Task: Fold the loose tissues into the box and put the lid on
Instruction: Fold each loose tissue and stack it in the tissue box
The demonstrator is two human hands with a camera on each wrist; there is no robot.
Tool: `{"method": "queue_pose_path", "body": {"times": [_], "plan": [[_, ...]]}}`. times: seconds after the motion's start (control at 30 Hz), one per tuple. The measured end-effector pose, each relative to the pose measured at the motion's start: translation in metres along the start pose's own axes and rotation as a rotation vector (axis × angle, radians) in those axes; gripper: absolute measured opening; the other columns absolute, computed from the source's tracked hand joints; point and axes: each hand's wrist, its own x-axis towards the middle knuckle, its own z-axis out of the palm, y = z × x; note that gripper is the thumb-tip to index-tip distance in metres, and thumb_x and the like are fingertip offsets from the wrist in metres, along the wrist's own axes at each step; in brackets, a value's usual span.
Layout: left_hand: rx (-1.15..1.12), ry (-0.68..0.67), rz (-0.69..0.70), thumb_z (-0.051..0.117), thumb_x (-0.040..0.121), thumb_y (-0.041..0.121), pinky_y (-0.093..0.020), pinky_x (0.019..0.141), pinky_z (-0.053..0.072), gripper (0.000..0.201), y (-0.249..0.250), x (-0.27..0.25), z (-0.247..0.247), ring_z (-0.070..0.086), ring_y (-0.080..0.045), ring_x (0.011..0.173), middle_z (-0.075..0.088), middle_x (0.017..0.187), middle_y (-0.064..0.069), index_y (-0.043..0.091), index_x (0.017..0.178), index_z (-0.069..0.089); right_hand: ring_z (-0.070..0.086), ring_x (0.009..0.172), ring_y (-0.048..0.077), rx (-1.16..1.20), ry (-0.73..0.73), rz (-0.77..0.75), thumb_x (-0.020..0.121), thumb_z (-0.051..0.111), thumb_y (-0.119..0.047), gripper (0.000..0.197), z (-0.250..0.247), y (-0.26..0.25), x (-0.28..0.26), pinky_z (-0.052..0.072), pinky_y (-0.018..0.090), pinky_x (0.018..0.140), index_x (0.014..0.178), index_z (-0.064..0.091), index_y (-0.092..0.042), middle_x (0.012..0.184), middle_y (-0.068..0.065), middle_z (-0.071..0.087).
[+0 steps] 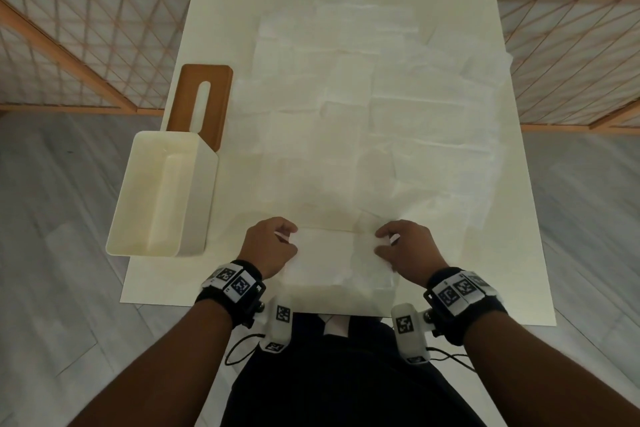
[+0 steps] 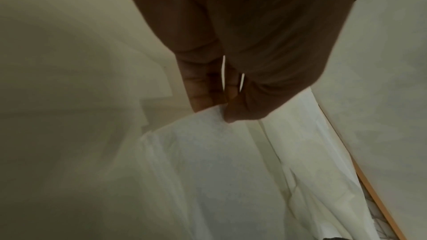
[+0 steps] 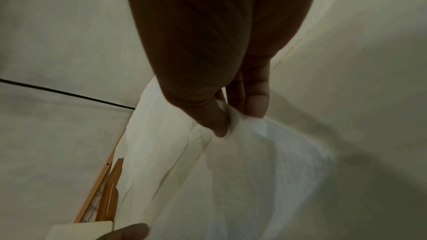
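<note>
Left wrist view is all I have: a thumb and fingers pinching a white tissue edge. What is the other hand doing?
Observer: The right hand pinches the opposite end of the same white tissue sheet, across from the left hand.
Operator: Where is the box?
Observer: The cream rectangular open-topped box stands at the white table's left edge, left of the left hand; I see no tissues inside.
Operator: And the lid?
Observer: The brown wooden lid with a slot lies flat just beyond the box, not on it.
Operator: More tissues left?
Observer: Yes, many flat white loose tissues overlap across the table beyond the hands.
</note>
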Motion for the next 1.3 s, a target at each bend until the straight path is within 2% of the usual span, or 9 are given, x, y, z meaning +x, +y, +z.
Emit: {"method": "queue_pose_path", "body": {"times": [0.1,0.23,0.5,0.6,0.67,0.77,0.97,1.13,1.3], "plan": [[-0.003,0.011,0.0,0.074,0.075,0.006,-0.022,0.077,0.052,0.03,-0.002,0.0,0.002,0.064,-0.01,0.083,0.066,0.096,0.004,0.022,0.101,0.071,0.064,0.076,0.018,-0.025,-0.018,0.013,0.078,0.08,-0.015,0.027,0.001,0.001,-0.002,0.055,0.029,0.073,0.103,0.071,-0.02,0.109,-0.002,0.065],[-0.075,0.018,-0.003,0.068,0.077,0.001,-0.029,0.069,0.059,0.032,0.001,-0.002,0.0,0.066,-0.015,0.075,0.066,0.097,0.003,0.019,0.103,0.071,0.068,0.053,0.017,0.192,-0.079,0.072,0.082,0.074,-0.001,0.029,-0.003,-0.001,-0.009,0.054,0.028,0.046,0.107,0.067,-0.014,0.111,-0.001,0.059],[-0.082,0.006,0.001,0.066,0.08,-0.003,-0.016,0.055,0.051,0.035,-0.005,0.002,0.006,0.063,-0.015,0.068,0.065,0.099,-0.003,0.018,0.107,0.07,0.069,0.057,0.015,0.153,-0.082,0.08,0.079,0.074,0.0,0.039,-0.001,0.004,-0.005,0.053,0.026,0.046,0.113,0.066,-0.017,0.115,-0.001,0.058],[-0.049,0.018,0.019,0.068,0.078,-0.001,-0.026,0.068,0.056,0.032,-0.007,0.005,0.009,0.063,-0.016,0.07,0.066,0.096,-0.003,0.019,0.103,0.07,0.067,0.09,0.017,0.009,-0.038,0.032,0.076,0.076,-0.006,0.041,0.003,0.007,-0.001,0.054,0.022,0.071,0.113,0.069,-0.021,0.12,-0.001,0.061],[0.021,0.018,0.049,0.068,0.076,-0.001,-0.027,0.076,0.053,0.03,-0.007,0.005,0.011,0.062,-0.015,0.077,0.065,0.094,-0.001,0.019,0.099,0.068,0.061,0.102,0.018,-0.101,-0.035,-0.011,0.075,0.077,-0.01,0.041,0.006,0.008,-0.001,0.047,0.023,0.086,0.114,0.07,-0.022,0.115,-0.004,0.059],[0.064,0.05,0.049,0.068,0.072,0.002,-0.019,0.071,0.043,0.026,-0.004,0.011,0.007,0.058,-0.014,0.081,0.062,0.091,0.001,0.021,0.09,0.064,0.06,0.094,0.02,-0.166,-0.02,-0.032,0.075,0.079,-0.015,0.038,0.008,0.006,-0.003,0.051,0.033,0.087,0.11,0.07,-0.024,0.105,-0.007,0.05],[0.06,0.358,-0.118,0.074,0.078,0.021,-0.04,0.094,0.048,0.04,0.02,0.067,-0.028,0.055,-0.031,0.107,0.055,0.117,-0.012,0.009,0.112,0.056,0.048,0.071,0.003,-0.131,0.081,-0.078,0.077,0.079,-0.023,0.019,-0.005,-0.013,-0.003,0.036,0.015,0.064,0.093,0.068,-0.025,0.082,-0.01,0.049],[-0.037,0.335,-0.28,0.077,0.082,0.017,-0.035,0.086,0.048,0.057,0.046,0.098,-0.037,0.057,-0.035,0.115,0.055,0.127,-0.017,0.003,0.127,0.045,0.05,0.061,0.005,-0.008,0.08,-0.089,0.08,0.078,-0.02,0.011,-0.012,-0.033,0.0,0.04,0.01,0.057,0.084,0.067,-0.021,0.068,-0.004,0.057],[-0.237,0.197,-0.314,0.062,0.081,0.011,-0.035,0.066,0.051,0.01,0.058,0.098,-0.051,0.061,-0.031,0.077,0.06,0.074,-0.008,0.001,0.083,0.065,0.063,0.075,0.012,0.297,0.077,0.035,0.08,0.08,-0.027,0.014,-0.022,-0.045,0.014,0.048,0.02,0.065,0.089,0.073,-0.019,0.083,-0.001,0.069]]}}
